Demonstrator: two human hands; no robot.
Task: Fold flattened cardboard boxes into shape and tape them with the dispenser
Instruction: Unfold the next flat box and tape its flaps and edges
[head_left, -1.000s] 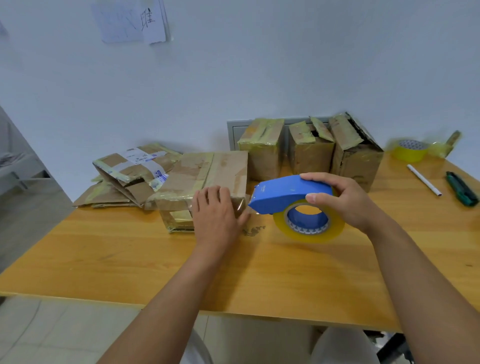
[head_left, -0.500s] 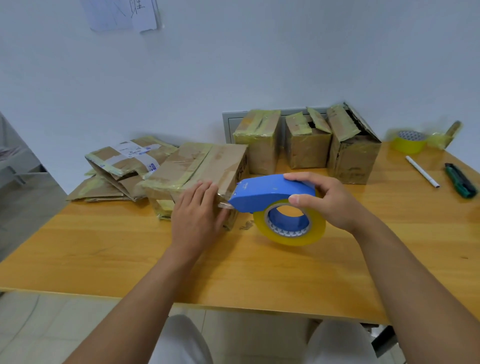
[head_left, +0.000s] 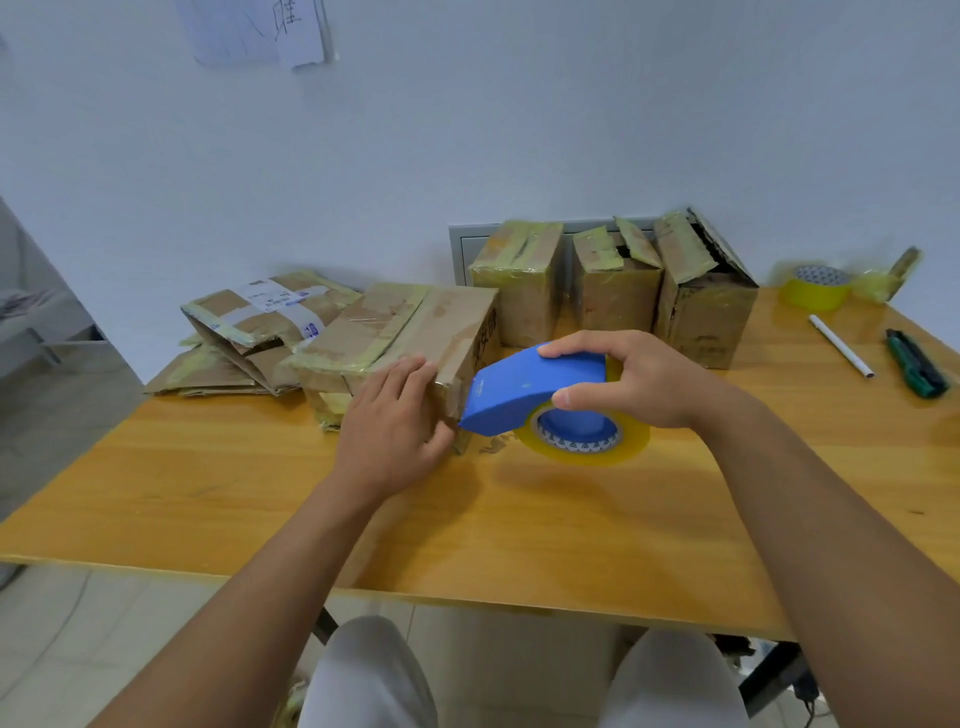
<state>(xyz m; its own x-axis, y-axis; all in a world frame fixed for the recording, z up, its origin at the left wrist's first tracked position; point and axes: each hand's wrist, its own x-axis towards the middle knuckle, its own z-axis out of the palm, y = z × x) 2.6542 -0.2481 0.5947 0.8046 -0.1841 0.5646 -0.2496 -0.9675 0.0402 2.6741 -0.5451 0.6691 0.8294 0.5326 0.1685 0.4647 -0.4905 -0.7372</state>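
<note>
While the left hand (head_left: 392, 426) presses flat, fingers straight, on the near end of the folded box (head_left: 400, 332) on the desk (head_left: 519, 519), the right hand (head_left: 639, 382) grips the blue dispenser (head_left: 530, 389), its nose touching that box's near right corner. Taping looks underway; next, likely draw tape along the seam. Beyond the box stand three taped boxes (head_left: 613, 291).
</note>
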